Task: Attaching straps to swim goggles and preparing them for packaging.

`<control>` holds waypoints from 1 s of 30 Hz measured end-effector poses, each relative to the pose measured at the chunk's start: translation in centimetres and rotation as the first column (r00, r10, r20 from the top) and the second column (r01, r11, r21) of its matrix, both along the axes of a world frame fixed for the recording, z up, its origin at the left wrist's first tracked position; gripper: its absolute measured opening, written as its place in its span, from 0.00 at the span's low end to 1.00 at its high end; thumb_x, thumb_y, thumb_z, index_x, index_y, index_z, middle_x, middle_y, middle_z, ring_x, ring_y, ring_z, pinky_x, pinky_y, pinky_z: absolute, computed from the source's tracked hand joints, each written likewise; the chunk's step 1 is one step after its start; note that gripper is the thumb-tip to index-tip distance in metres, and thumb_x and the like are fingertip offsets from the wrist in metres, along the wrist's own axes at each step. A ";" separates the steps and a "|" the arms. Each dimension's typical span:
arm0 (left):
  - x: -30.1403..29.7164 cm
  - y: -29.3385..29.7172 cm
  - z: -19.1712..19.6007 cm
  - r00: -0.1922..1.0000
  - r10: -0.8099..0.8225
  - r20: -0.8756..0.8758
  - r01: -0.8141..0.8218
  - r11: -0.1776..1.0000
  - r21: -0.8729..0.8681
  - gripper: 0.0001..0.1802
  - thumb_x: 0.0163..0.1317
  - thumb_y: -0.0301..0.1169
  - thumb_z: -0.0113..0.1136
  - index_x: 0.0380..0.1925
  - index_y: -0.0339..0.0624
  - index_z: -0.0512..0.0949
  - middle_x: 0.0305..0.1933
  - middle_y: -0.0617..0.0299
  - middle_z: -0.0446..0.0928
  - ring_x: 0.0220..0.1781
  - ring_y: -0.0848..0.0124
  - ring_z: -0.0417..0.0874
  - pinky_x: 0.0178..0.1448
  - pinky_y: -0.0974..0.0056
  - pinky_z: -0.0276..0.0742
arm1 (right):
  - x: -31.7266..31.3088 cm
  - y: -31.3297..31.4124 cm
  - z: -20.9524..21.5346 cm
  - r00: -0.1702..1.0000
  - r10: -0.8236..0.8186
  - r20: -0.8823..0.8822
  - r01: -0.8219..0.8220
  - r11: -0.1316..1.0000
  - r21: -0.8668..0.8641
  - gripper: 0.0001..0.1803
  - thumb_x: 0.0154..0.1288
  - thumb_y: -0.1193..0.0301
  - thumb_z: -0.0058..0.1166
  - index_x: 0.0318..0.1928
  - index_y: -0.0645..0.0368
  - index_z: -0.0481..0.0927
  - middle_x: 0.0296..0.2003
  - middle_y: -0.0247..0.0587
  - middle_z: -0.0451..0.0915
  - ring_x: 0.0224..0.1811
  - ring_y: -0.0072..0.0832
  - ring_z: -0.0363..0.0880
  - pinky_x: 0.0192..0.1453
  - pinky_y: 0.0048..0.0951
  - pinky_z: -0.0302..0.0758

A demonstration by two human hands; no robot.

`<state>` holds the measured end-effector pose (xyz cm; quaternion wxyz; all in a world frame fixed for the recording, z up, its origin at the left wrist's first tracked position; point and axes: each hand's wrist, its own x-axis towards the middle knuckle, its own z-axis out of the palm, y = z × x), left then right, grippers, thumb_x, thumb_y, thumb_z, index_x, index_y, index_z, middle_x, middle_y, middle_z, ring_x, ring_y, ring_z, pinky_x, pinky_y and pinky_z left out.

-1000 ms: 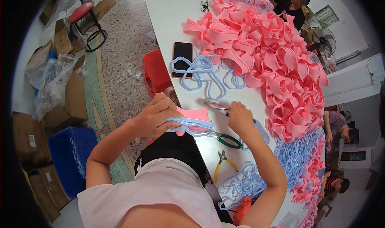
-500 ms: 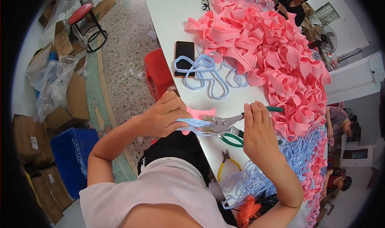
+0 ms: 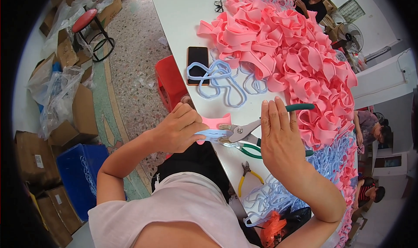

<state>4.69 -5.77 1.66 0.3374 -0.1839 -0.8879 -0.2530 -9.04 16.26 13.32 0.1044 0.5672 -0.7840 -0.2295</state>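
My left hand (image 3: 180,128) is closed on a folded light blue strap (image 3: 213,134) and a pink foam strip (image 3: 217,122), which stick out between its fingers toward the table edge. From the right, slip-joint pliers (image 3: 244,132) with green handles meet these pieces, their jaw tips at the blue strap. My right hand (image 3: 281,137) lies across the pliers' spread handles with its fingers straight and close together; its thumb is hidden. Beneath the pliers lies another green-handled tool (image 3: 251,152), partly covered. Nearer me on the table are yellow-handled cutters (image 3: 247,174).
Pink foam strips (image 3: 278,47) are heaped on the white table (image 3: 174,12), with tangled blue straps (image 3: 322,165) nearer me. A phone (image 3: 198,65) lies under loose blue straps (image 3: 222,76). A red stool (image 3: 170,80) and blue bin (image 3: 80,174) stand left. Other people sit across the table.
The pliers' handles have spread wider apart, and my right hand's fingers have straightened over them. My left hand stays on the strap and the pink strip.
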 end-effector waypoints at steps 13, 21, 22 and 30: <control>0.0 0.4 -0.3 0.999 -0.009 0.042 0.008 1.000 0.028 0.11 0.51 0.28 0.64 0.34 0.35 0.80 0.36 0.56 0.71 0.37 0.60 0.68 0.43 0.58 0.64 | -2.9 -1.9 -0.1 0.973 0.232 0.006 -0.231 0.970 0.076 0.17 0.53 0.70 0.51 0.42 0.67 0.75 0.37 0.44 0.74 0.46 0.35 0.71 0.41 0.36 0.66; -0.2 0.0 -1.2 0.997 -0.010 0.075 0.003 0.995 0.096 0.12 0.51 0.27 0.65 0.36 0.36 0.80 0.35 0.55 0.70 0.36 0.60 0.67 0.43 0.59 0.63 | -3.3 -1.9 -0.9 0.979 0.173 0.107 -0.182 0.979 0.086 0.18 0.51 0.72 0.51 0.44 0.68 0.74 0.39 0.45 0.74 0.47 0.37 0.71 0.44 0.37 0.67; -0.2 -0.2 -1.2 0.997 -0.010 0.072 0.003 0.995 0.096 0.12 0.51 0.27 0.65 0.36 0.36 0.80 0.35 0.55 0.70 0.36 0.60 0.67 0.43 0.59 0.63 | -3.6 -1.6 -1.1 0.977 0.194 0.083 -0.193 0.981 -0.022 0.22 0.51 0.73 0.50 0.48 0.70 0.73 0.43 0.48 0.73 0.51 0.40 0.70 0.49 0.39 0.67; 0.2 -1.3 -0.6 0.987 0.056 0.152 -0.096 0.958 0.270 0.09 0.53 0.27 0.66 0.34 0.36 0.80 0.33 0.55 0.69 0.36 0.60 0.68 0.43 0.61 0.64 | -3.4 0.5 -1.9 0.995 0.084 -0.045 -0.088 0.991 -0.103 0.23 0.59 0.70 0.46 0.53 0.71 0.72 0.47 0.50 0.73 0.56 0.42 0.69 0.52 0.40 0.68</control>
